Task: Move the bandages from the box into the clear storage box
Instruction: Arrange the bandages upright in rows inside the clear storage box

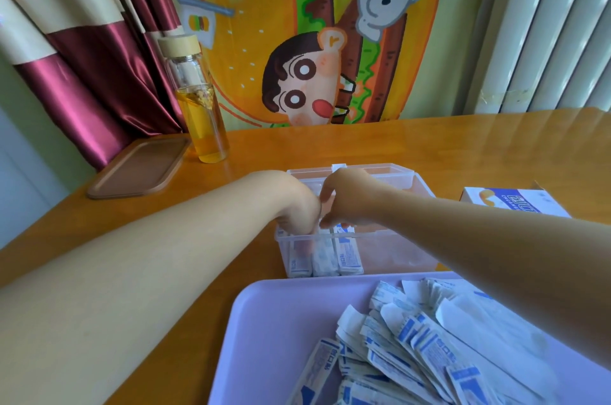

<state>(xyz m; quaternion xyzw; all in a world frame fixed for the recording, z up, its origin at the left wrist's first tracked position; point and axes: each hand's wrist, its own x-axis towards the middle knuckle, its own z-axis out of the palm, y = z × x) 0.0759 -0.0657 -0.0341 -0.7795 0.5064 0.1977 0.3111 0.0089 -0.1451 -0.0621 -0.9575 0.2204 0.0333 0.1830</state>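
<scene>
The clear storage box [396, 249] stands on the table in the middle, its lid open toward the back. Several wrapped bandages [347, 259] stand upright in its left end. My left hand [297, 206] reaches down into that end, and its fingers show blurred through the front wall, pressed against the standing bandages. My right hand [350, 203] hangs over the same spot, thumb and fingers pinching the tops of the bandages. A heap of loose bandages [413, 348] lies in a lavender tray [264, 322] at the near edge. The white and blue bandage carton [515, 203] lies to the right.
A glass bottle [198, 100] of yellow liquid stands at the back left beside a brown lid [139, 170]. Curtains, a cartoon cloth and a radiator lie behind the wooden table [463, 146].
</scene>
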